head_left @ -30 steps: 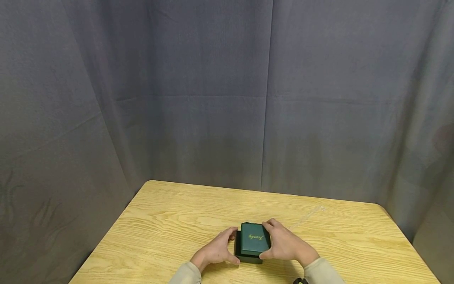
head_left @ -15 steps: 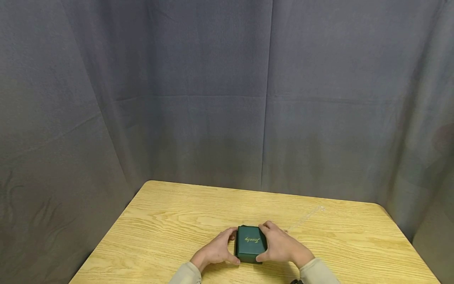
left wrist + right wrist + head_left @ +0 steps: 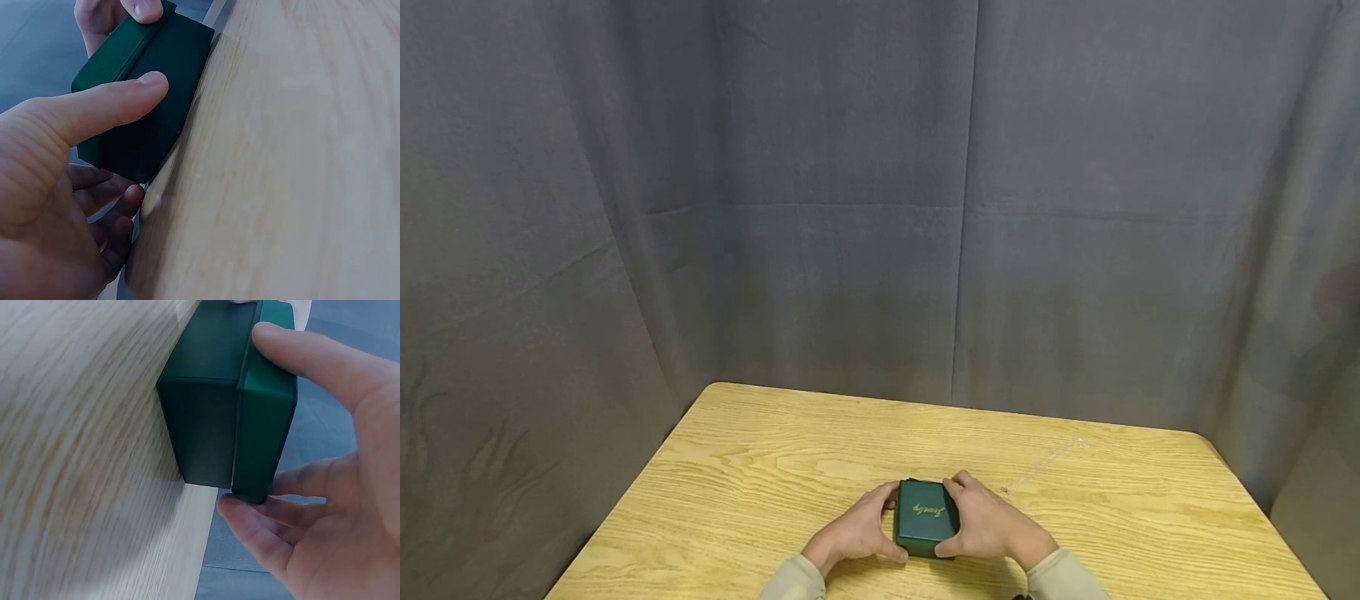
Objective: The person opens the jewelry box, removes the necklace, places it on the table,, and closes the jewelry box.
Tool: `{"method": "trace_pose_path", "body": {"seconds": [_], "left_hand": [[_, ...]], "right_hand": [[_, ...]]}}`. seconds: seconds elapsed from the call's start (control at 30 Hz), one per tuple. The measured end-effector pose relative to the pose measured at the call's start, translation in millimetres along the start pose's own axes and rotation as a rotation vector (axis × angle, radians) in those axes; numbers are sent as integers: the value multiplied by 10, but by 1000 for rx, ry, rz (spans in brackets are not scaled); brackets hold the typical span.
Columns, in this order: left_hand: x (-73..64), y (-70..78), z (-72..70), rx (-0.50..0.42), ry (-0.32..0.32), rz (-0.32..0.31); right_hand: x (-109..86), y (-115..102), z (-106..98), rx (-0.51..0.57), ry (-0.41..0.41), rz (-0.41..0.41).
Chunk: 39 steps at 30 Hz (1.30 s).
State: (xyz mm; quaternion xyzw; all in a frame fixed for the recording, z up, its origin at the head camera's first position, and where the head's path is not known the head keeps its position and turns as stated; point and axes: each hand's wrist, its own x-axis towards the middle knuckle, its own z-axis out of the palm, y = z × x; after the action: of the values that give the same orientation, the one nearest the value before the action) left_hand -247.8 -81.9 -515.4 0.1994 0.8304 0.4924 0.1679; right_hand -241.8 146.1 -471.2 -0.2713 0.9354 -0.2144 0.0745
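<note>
Between my hands, close to the table's near side in the head view, sits a small dark green jewelry box point(image 3: 923, 521) with gold lettering on its lid point(image 3: 927, 500). The left hand point(image 3: 859, 527) grips the darker base point(image 3: 178, 62), thumb along the near side and fingers at the far side. With thumb and fingers, the right hand point(image 3: 992, 521) pinches the brighter green lid point(image 3: 265, 394). That lid lies over the base point(image 3: 200, 428), and a narrow seam runs between them in the right wrist view. The inside of the box is hidden.
A thin, pale chain point(image 3: 1047, 462), like a necklace, stretches across the wooden table point(image 3: 760, 454) beyond the right hand. Grey curtains point(image 3: 842, 250) hang behind the table and along its sides.
The right hand has moved the lid left and toward me, from sitting offset to lining up over the base. The left hand has stayed in place. More of the chain's near end shows.
</note>
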Motion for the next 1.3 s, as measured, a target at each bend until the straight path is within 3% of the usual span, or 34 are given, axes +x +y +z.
{"method": "trace_pose_path", "body": {"seconds": [0.47,1.3], "left_hand": [[-20,25,4,-23,-11,-34],[-19,59,-8,-37,-3,-14]], "right_hand": [[12,-1,37,-13,8,7],[28,14,87,-29,3,-4]]}}
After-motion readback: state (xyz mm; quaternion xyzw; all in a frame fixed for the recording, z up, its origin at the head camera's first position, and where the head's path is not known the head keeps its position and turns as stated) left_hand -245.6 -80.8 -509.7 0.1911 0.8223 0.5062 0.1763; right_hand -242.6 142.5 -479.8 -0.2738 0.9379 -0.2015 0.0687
